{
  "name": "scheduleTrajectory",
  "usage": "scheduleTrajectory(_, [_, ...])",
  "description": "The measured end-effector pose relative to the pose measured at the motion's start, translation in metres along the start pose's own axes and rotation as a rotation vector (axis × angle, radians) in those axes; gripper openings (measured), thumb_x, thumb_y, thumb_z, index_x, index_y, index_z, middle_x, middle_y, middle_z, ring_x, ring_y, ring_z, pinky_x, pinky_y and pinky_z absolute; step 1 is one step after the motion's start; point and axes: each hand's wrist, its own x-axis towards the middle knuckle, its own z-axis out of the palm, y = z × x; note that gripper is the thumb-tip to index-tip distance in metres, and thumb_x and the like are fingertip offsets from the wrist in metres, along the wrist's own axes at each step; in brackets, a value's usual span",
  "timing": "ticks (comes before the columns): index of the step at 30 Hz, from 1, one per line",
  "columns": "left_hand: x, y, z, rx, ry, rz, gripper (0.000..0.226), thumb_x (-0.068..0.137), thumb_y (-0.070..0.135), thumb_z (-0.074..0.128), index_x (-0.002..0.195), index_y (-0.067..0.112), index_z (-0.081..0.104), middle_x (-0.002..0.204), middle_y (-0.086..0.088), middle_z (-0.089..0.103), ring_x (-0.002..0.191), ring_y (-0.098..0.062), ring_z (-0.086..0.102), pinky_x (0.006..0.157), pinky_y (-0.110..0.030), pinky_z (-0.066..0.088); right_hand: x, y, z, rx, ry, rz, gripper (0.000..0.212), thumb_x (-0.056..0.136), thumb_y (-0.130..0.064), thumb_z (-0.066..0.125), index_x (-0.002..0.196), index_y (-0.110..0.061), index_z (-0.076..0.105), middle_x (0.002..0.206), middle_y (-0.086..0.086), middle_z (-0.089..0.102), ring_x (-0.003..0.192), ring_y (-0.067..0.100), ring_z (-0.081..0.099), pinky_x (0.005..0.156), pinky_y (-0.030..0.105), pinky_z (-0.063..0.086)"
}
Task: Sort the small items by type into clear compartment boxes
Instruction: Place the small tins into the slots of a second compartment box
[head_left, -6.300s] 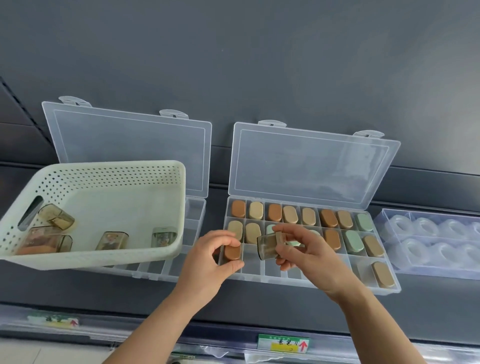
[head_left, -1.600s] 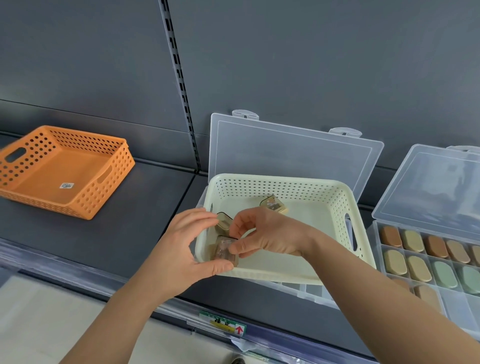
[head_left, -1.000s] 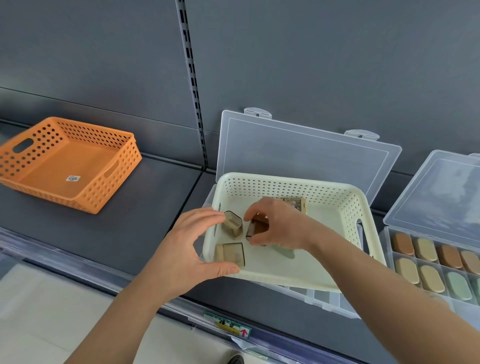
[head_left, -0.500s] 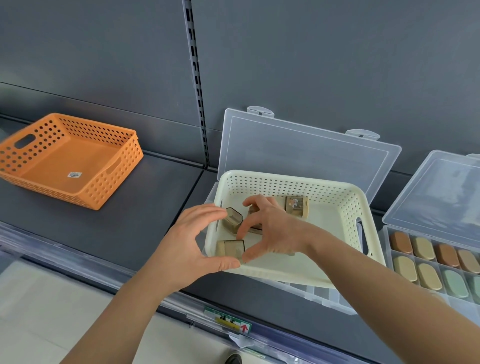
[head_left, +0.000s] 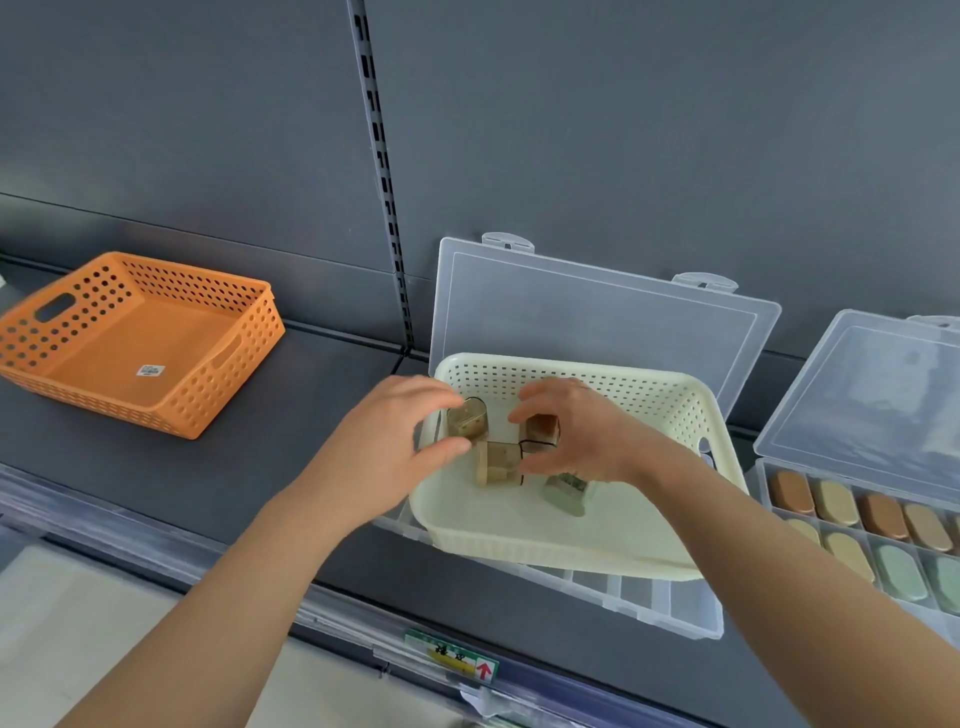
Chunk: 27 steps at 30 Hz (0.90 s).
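Dark grey shelf (head_left: 311, 415). We're gripping cream basket (head_left: 649, 379) with left hand (head_left: 395, 441); right hand (head_left: 582, 436) pinching small clear case (head_left: 543, 430) inside basket. We're judging case light, rigid, slick: best pinching flat opposite sides.

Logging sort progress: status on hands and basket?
Left hand pinches left case. Right hand grips centre case. Both inside basket. Basket sits on open box, covering compartments.
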Motion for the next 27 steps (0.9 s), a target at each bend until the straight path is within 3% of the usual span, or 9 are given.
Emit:
scheduleTrajectory(6, [0.058,0.006,0.021,0.421,-0.265,0.155,0.036,0.088,0.017,0.061,0.123,0.023,0.062,0.120,0.004,0.062,0.114,-0.018,0.052,0.097,-0.035,0.042,-0.001,-0.003,0.005,-0.077,-0.089,0.018,0.058,0.078,-0.026,0.073,0.132,-0.030,0.053,0.150,-0.005,0.030,0.135,0.018,0.031,0.109,0.032,0.026])
scheduleTrajectory(9, [0.070,0.004,0.032,0.617,-0.315,0.189,0.029,0.082,0.008,0.062,0.109,0.018,0.067,0.105,-0.001,0.066,0.101,-0.024,0.058,0.087,-0.035,0.047,-0.005,0.004,-0.002,-0.086,-0.055,0.038,0.052,0.082,-0.016,0.068,0.131,-0.029,0.055,0.142,-0.007,0.041,0.125,0.016,0.044,0.103,0.027,0.036])
scheduleTrajectory(11, [0.073,0.004,0.034,0.578,-0.338,0.187,0.033,0.083,0.006,0.062,0.113,0.019,0.066,0.111,-0.002,0.064,0.104,-0.024,0.058,0.086,-0.035,0.048,-0.010,0.009,-0.004,-0.078,-0.021,0.039,0.046,0.083,-0.016,0.068,0.127,-0.028,0.058,0.133,-0.009,0.048,0.118,0.014,0.049,0.096,0.023,0.040])
scheduleTrajectory(13, [0.072,0.007,0.025,0.340,-0.327,0.097,0.035,0.087,0.011,0.062,0.120,0.023,0.063,0.120,0.003,0.059,0.108,-0.018,0.056,0.090,-0.033,0.048,-0.017,0.012,-0.008,0.018,0.032,0.055,0.041,0.084,-0.023,0.068,0.124,-0.030,0.060,0.124,-0.012,0.053,0.111,0.011,0.052,0.090,0.019,0.041])
scheduleTrajectory(16, [0.065,0.012,0.004,-0.125,-0.239,-0.068,0.033,0.087,0.012,0.066,0.116,0.028,0.065,0.115,0.011,0.061,0.103,-0.006,0.058,0.091,-0.027,0.049,-0.034,0.014,-0.017,0.360,0.120,0.142,0.040,0.085,-0.024,0.067,0.123,-0.033,0.060,0.116,-0.017,0.057,0.103,0.008,0.057,0.086,0.019,0.048])
scheduleTrajectory(19, [0.056,0.021,-0.005,-0.866,-0.303,-0.300,0.032,0.093,0.000,0.053,0.119,0.017,0.064,0.117,-0.002,0.067,0.104,-0.015,0.065,0.090,-0.030,0.054,-0.048,0.016,-0.022,0.913,0.128,0.189,0.034,0.093,-0.016,0.059,0.127,-0.021,0.058,0.119,0.000,0.065,0.103,0.019,0.066,0.094,0.032,0.053])
scheduleTrajectory(22, [0.052,0.025,-0.002,-1.497,-0.370,-0.548,0.030,0.096,0.003,0.040,0.118,0.005,0.060,0.106,-0.016,0.067,0.090,-0.023,0.062,0.075,-0.033,0.057,-0.056,0.012,-0.025,1.441,0.109,0.279,0.029,0.098,-0.013,0.050,0.125,-0.005,0.057,0.119,0.017,0.065,0.100,0.030,0.068,0.087,0.037,0.057])
scheduleTrajectory(25, [0.052,0.032,0.001,-1.690,-0.450,-0.686,0.026,0.086,0.027,0.050,0.100,0.009,0.061,0.093,-0.014,0.062,0.079,-0.024,0.058,0.065,-0.033,0.048,-0.061,0.011,-0.026,1.615,0.069,0.402,0.040,0.100,-0.029,0.039,0.120,0.000,0.057,0.108,0.023,0.064,0.092,0.034,0.063,0.079,0.040,0.055])
scheduleTrajectory(27, [0.054,0.036,0.002,-1.514,-0.462,-0.678,0.029,0.080,0.039,0.060,0.076,0.010,0.062,0.080,-0.010,0.061,0.068,-0.022,0.056,0.063,-0.031,0.045,-0.064,0.013,-0.028,1.548,0.078,0.465,0.048,0.098,-0.044,0.040,0.114,-0.004,0.060,0.102,0.022,0.065,0.089,0.034,0.062,0.080,0.041,0.052])
